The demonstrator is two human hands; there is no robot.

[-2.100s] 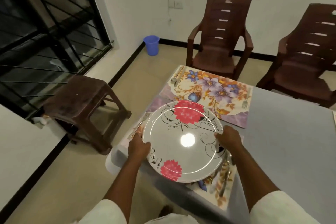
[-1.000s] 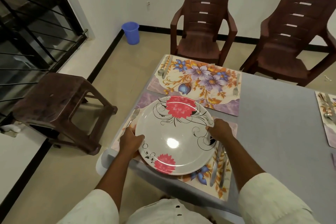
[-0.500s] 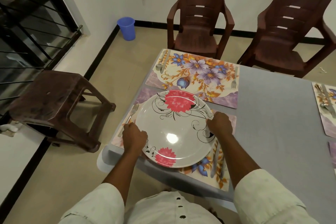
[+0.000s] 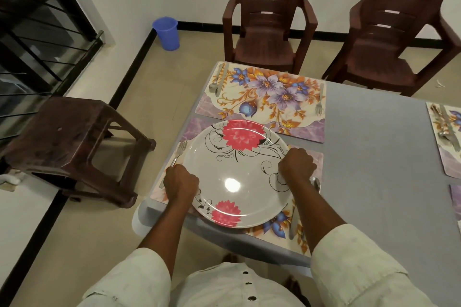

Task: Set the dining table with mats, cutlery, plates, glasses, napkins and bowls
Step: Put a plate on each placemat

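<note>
Your plate point(image 4: 237, 169) has come down onto the near mat point(image 4: 309, 162), between fork point(image 4: 179, 151) and knife point(image 4: 294, 219). Left hand point(image 4: 181, 182) and right hand point(image 4: 296, 166) keep their grip on its rim; let go next.

Left hand point(image 4: 181, 185) and right hand point(image 4: 296, 166) grip a flowered plate point(image 4: 237, 174) over the near mat point(image 4: 306, 239).

Glossy plate, printed mats, bright metal cutlery

The plate point(image 4: 239, 172) is seen to be smooth and glossy, a lamp's glare being reflected near its middle. The mat point(image 4: 262, 99) beyond it appears smooth with a faint sheen, while the counter point(image 4: 374, 169) is covered by a matt grey surface. The fork point(image 4: 180, 151) is of shiny metal. The chair point(image 4: 267, 20) and stool point(image 4: 72, 142) look like moulded brown plastic, the stool's top scuffed.
</note>
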